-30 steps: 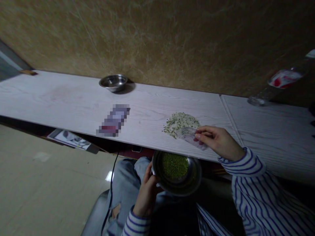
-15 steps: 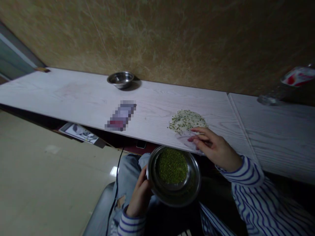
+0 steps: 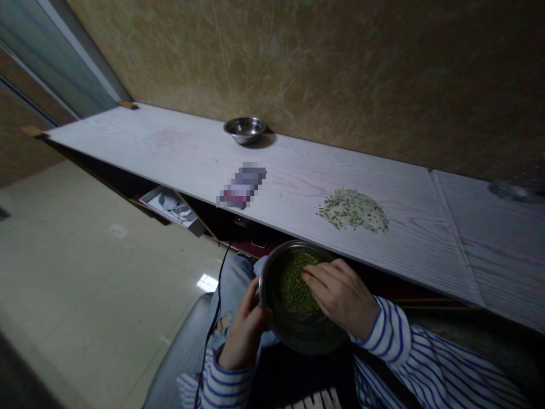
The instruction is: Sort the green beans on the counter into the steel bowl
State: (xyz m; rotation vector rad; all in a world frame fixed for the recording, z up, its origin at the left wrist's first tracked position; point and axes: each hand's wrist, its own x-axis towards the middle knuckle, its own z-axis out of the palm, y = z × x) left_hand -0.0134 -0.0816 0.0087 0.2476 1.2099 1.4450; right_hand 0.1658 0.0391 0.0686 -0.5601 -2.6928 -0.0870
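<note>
My left hand [image 3: 246,329] grips the left rim of a steel bowl [image 3: 272,301], which sits tilted over my lap below the table edge. Green mung beans [image 3: 293,289] cover part of its bottom. Over the bowl is my right hand [image 3: 343,292], its fingers drawn together and their tips at the beans; whatever they hold is hidden. On the white table lies a loose pile of white rice-like grains mixed with green beans [image 3: 353,210], just beyond my right hand.
A smaller steel bowl [image 3: 245,132] stands by the wall. Left of the pile lies a blurred-out flat phone-like object [image 3: 242,186]. A clear bottle [image 3: 517,187] is at the far right. Below the tabletop [image 3: 293,159], an open drawer [image 3: 170,205] juts out.
My right hand has moved from the near edge of the pile down into the steel bowl. My left hand keeps its grip on the rim. The view has shifted left.
</note>
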